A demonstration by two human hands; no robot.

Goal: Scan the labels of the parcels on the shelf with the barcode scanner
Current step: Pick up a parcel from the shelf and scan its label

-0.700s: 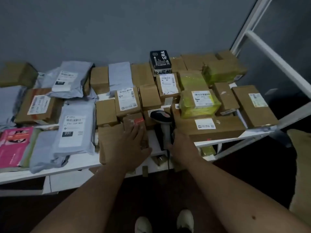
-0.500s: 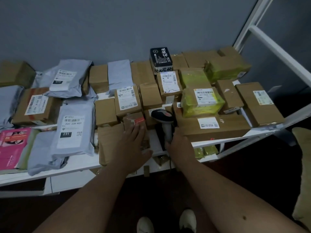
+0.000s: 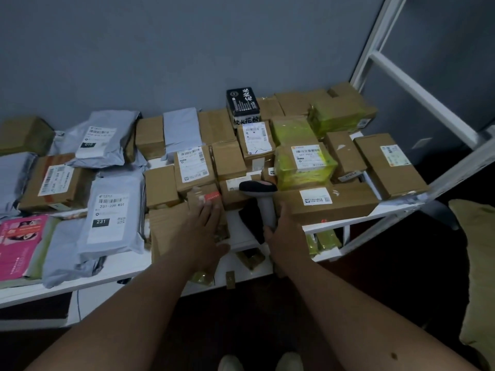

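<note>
one scanner (image 3: 263, 202) within right fingers (image 3: 267, 231)

Matt brown cardboard boxes (image 3: 334, 202), glossy grey plastic mailers (image 3: 112, 218), white painted metal shelf frame (image 3: 417, 84)

White shelf (image 3: 126, 274) carries cardboard boxes (image 3: 332, 202) and grey mailers (image 3: 112, 215).

2 bare forearms, no sleeves visible; small dark mole on right forearm (image 3: 393, 355); pale shoes (image 3: 261, 362) below.
</note>
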